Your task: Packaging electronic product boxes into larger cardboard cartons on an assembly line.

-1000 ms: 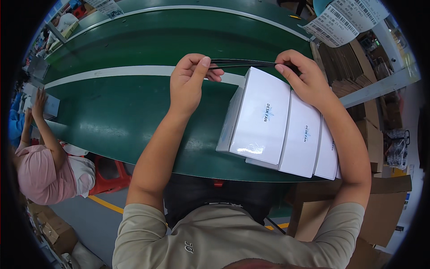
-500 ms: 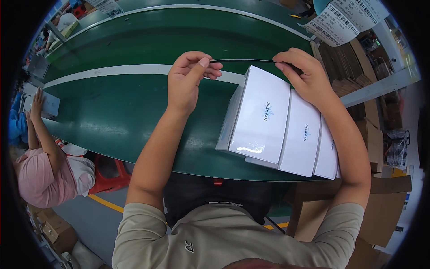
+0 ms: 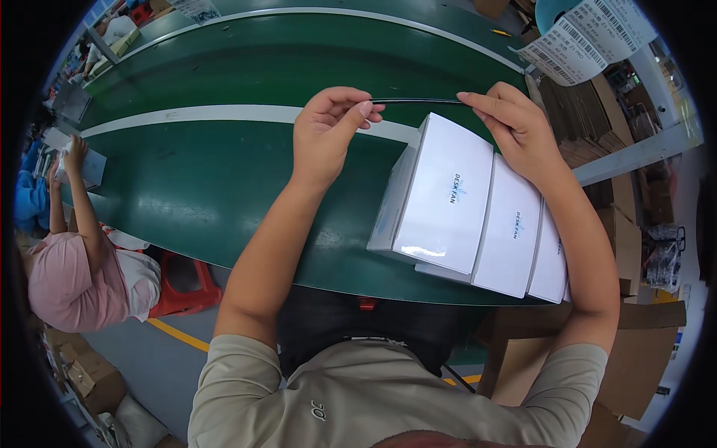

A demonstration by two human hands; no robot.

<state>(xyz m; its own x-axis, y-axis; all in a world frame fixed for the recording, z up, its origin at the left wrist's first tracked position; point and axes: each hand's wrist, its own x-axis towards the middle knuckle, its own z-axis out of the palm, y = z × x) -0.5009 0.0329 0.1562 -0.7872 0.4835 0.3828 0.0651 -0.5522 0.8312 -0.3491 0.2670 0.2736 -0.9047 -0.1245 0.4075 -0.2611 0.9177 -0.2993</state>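
While left hand point(image 3: 327, 134) and right hand point(image 3: 517, 128) pinch black cord point(image 3: 415, 100), open worktop point(image 3: 224, 187) borders boxes' point(image 3: 441, 220) left edge.

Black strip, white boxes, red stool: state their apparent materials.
Black strip: perhaps smooth plastic or rubber; it is thin with a faint sheen.
White boxes: likely glossy coated card, given crisp edges and a glare patch.
Red stool: probably smooth moulded plastic, evenly coloured.

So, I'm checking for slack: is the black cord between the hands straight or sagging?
Straight: the cord spans left hand to right hand without visible dip.
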